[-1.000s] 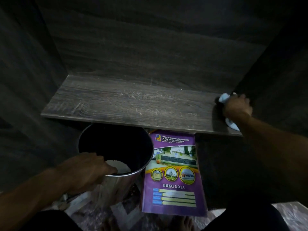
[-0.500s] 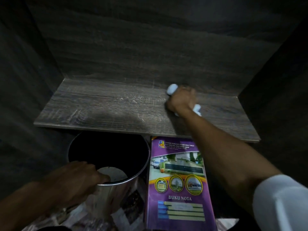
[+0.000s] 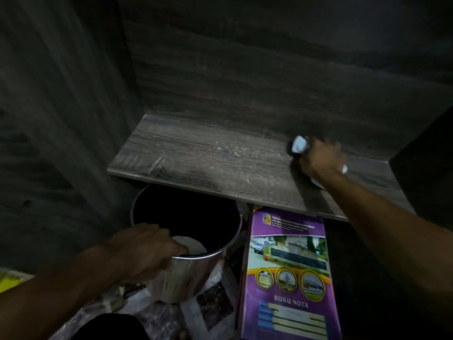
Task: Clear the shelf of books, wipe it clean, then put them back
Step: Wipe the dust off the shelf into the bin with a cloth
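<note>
The dark wood-grain shelf (image 3: 208, 160) carries no books, only faint scratch marks. My right hand (image 3: 321, 160) presses a white cloth (image 3: 300, 144) onto the shelf's right part, fingers closed around it, slightly blurred. A purple notebook (image 3: 289, 271) titled "BUKU NOTA" lies on the floor below the shelf's front edge. My left hand (image 3: 147, 251) grips the rim of a shiny metal bin (image 3: 188, 273) standing under the shelf, beside the notebook.
Dark wood panels close in the shelf at the back (image 3: 245, 82), left (image 3: 61, 119) and right (image 3: 429, 155). A patterned mat (image 3: 213, 305) covers the floor under the bin. Something yellow (image 3: 9, 280) shows at the left edge.
My right hand swept the cloth from the shelf's right end to the middle, then back toward the right. My left hand kept its hold on the bin rim. The camera view shifted left.
</note>
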A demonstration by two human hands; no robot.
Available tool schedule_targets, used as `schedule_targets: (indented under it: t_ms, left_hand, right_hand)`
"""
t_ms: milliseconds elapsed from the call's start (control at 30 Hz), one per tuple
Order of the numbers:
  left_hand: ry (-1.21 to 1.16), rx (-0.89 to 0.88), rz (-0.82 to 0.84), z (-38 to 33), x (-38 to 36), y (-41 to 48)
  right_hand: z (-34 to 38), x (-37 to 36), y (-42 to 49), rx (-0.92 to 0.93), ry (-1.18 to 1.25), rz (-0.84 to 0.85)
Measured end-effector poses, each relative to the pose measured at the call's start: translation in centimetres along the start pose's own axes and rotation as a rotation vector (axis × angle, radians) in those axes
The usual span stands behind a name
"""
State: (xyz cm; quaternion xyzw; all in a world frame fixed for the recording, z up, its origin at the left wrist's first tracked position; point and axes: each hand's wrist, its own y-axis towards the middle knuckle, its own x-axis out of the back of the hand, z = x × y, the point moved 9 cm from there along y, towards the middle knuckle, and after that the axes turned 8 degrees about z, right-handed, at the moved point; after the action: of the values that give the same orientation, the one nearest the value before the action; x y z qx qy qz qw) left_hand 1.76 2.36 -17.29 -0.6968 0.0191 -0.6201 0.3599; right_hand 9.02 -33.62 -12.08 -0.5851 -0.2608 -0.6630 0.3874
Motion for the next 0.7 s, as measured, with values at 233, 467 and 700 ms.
schedule_targets:
  t_ms: [233, 467, 700]
  left_hand:
    - [-0.038, 0.022, -0.099, 1.9, -2.2, -0.5]
    - [-0.083, 0.061, -0.169, 3.7, -2.4, -2.0]
    - [-0.198, 0.075, -0.073, 4.6, -3.6, -1.1]
  right_hand:
    - [9.1, -4.9, 0.7, -0.156, 0.104, 0.024]
    - [22.5, -8.0, 0.3, -0.043, 0.18, 0.077]
    - [34.5, -9.9, -1.4, 0.442, 0.164, 0.175]
